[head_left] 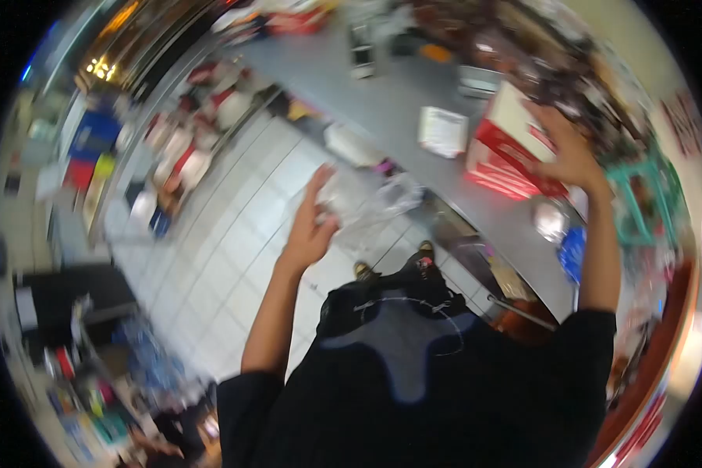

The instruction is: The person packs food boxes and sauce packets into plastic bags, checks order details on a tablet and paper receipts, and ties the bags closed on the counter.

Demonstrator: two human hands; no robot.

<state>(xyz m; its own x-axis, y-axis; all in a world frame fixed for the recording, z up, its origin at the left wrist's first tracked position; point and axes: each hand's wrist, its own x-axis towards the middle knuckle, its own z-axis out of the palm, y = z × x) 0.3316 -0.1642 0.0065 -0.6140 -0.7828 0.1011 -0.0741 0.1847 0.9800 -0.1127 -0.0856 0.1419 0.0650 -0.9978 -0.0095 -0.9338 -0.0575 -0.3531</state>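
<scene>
My left hand (312, 226) is over the tiled floor with its fingers stretched and the thumb apart. Beside its fingertips, a clear plastic bag (366, 199) reaches toward the counter edge; blur hides whether hand and bag touch. On the metal counter, my right hand (567, 152) grips the right side of a red and white box (511, 148), fingers along its upper part and thumb lower down. A white printed packet (443, 131) lies just left of the box.
Along the grey counter (398, 86) are a phone-like device (362, 53), a shiny round item (551, 220) and a blue bag (572, 253). A green plastic frame (639, 203) stands at right. Stocked shelves (187, 148) are at left. A person (181, 433) is partly visible at lower left.
</scene>
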